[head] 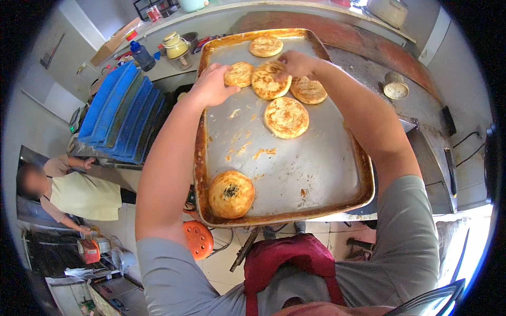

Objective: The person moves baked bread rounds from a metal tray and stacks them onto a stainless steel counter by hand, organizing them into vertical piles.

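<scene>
A large baking sheet (pixel 316 166) with browned, crusted rims lies before me, holding several round golden flatbreads. At its far left, my left hand (pixel 213 85) has thumb and fingers around the edge of a small flatbread (pixel 239 75). My right hand (pixel 298 65) pinches the upper right side of another flatbread (pixel 269 87), which looks tilted and slightly blurred. Partly under my right forearm is a flatbread (pixel 310 91); nearer me lies one more flatbread (pixel 286 117). A flatbread (pixel 265 46) rests by the far rim. In the near left corner sits a domed bun (pixel 232 195) topped with dark seeds.
Stacked blue plastic trays (pixel 118 114) stand left of the sheet, near a blue-capped bottle (pixel 142 55) and a yellow-lidded jar (pixel 176 49). A metal can (pixel 395 86) is on the right counter. An orange stool (pixel 197 240) stands below; a person in an apron (pixel 85 193) is at left.
</scene>
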Tool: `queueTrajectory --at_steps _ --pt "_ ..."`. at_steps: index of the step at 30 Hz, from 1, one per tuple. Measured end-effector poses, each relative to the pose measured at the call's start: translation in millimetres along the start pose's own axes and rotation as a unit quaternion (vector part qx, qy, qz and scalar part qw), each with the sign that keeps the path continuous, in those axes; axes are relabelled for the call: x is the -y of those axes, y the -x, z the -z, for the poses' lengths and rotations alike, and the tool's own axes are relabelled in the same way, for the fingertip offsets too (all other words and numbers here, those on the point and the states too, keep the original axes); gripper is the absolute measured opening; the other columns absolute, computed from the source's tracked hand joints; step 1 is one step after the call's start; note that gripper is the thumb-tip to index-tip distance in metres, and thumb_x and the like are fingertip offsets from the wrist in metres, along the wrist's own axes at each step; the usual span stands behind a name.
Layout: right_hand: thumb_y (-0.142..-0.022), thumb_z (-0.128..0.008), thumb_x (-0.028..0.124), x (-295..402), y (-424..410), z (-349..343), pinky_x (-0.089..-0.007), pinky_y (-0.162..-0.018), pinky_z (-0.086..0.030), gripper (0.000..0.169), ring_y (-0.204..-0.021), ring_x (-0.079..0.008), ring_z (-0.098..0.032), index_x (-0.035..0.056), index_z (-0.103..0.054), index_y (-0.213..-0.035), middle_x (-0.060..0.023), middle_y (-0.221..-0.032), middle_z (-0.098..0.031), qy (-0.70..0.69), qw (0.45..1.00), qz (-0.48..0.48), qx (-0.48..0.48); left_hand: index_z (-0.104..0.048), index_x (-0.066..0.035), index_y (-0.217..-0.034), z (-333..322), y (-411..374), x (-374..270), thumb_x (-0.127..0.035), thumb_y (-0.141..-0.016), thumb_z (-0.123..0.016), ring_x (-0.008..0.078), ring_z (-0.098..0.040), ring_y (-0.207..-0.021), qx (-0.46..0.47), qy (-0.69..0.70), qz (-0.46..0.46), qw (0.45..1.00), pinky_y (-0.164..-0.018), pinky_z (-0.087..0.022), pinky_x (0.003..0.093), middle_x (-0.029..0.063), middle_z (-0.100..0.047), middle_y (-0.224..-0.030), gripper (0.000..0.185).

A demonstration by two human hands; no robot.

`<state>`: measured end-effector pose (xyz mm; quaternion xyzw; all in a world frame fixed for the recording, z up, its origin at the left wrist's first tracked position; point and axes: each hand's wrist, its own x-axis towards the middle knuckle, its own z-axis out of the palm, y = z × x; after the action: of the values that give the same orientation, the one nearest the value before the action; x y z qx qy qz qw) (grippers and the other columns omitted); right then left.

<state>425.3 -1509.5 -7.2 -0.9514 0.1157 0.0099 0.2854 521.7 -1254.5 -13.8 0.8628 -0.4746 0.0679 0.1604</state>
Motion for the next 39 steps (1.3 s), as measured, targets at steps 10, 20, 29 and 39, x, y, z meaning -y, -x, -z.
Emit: queueTrajectory --at_steps 10,20,29,39 --pt "-0.078 -0.072 0.012 4.9 104.9 -23.0 -0.038 -0.083 -0.05 0.025 -0.096 -0.0334 -0.06 0.003 -0.063 -0.099 -0.0146 -0.096 -0.061 0.203 0.878 0.416 -0.117 -0.05 -0.007 -0.134 -29.1 -51.5 9.6 -0.045 -0.077 -0.074 0.0344 -0.052 -0.121 0.095 -0.064 0.064 0.991 -0.102 -0.044 0.0422 0.0192 -0.052 -0.132 0.073" --pt "-0.073 -0.083 0.032 -60.6 32.2 34.7 -0.0375 -0.087 -0.048 0.063 -0.101 -0.03 -0.061 -0.0058 -0.058 -0.117 -0.0204 -0.107 -0.062 0.102 0.989 0.021 0.106 -0.062 0.003 -0.11 -16.8 -50.2 30.6 -0.03 -0.096 -0.051 0.0151 -0.066 -0.089 0.039 0.373 0.251 0.892 -0.076 -0.056 0.0347 0.0096 -0.068 -0.101 0.038" --pt "-0.073 -0.08 0.021 -34.4 30.5 60.4 -0.0324 -0.073 -0.049 0.039 -0.081 -0.0207 -0.061 0.0004 -0.06 -0.1 -0.009 -0.082 -0.062 0.103 0.983 0.149 0.029 -0.066 0.002 -0.106 -6.3 -18.9 19.1 -0.029 -0.095 -0.055 0.0188 -0.063 -0.095 0.216 0.106 0.113 0.964 -0.085 -0.049 0.0335 0.0116 -0.069 -0.1 0.034" --pt "-0.077 -0.066 0.066 -44.3 -124.9 29.7 -0.0417 -0.085 -0.05 0.074 -0.096 -0.032 -0.064 -0.004 -0.067 -0.104 -0.0204 -0.104 -0.067 0.17 0.98 0.089 -0.06 -0.056 0.0 -0.126 -29.8 -13.1 -47.8 -0.047 -0.086 -0.065 0.0323 -0.06 -0.108 0.181 0.203 -0.002 0.962 -0.093 -0.047 0.0397 0.0212 -0.063 -0.117 0.063"
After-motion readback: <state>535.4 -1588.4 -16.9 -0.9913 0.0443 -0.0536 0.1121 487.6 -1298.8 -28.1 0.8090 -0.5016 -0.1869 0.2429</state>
